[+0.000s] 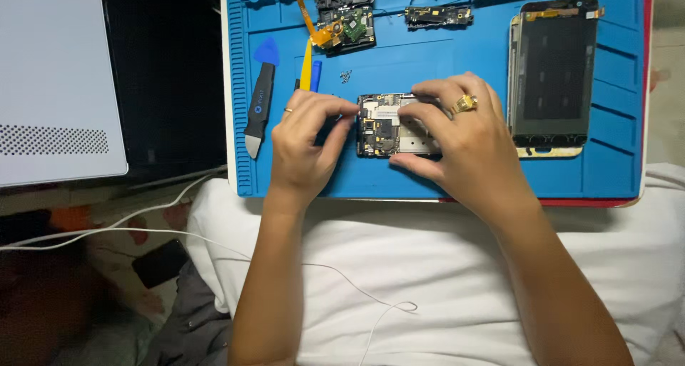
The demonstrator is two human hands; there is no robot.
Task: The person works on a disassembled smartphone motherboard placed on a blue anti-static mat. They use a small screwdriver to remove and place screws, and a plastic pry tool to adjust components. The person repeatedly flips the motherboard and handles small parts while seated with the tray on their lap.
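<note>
On your lap, largest to smallest:

Pillow: white pillow (442,266) under your forearms, filling the 6 o'clock half of the view; a thin white cable (342,284) trails across it.

Work mat: blue ridged mat (471,59) resting on the pillow's far edge, spanning centre to 1 o'clock.

Laptop: pale grey lid (57,80) at 9 to 10 o'clock, off the mat, well apart from both hands.

Phone frame: dark open phone frame (553,77) at 2 o'clock on the mat, lying flat, just beside your right hand's knuckles.

Right hand: your right hand (464,141) at centre, fingers curled down over the right part of the board, thumb pressed against its near edge; closed onto the board, gold ring on one finger.

Left hand: your left hand (307,141) at centre-left, fingertips pinched at the board's left top corner; you cannot tell whether anything small sits between them.

Circuit board: phone circuit board (382,123) dead centre on the mat, flat, held between both hands, its silver shield half hidden under your right fingers.

Pry tool: black-handled pry tool with blue tip (260,98) at 10 o'clock on the mat, just beside your left hand, not touching it.

Small parts: second board with orange flex ribbon (346,25) at 12 o'clock; narrow dark sub-board (439,15) to its right.

Screws: tiny cluster of screws (346,75) just above the circuit board.
</note>
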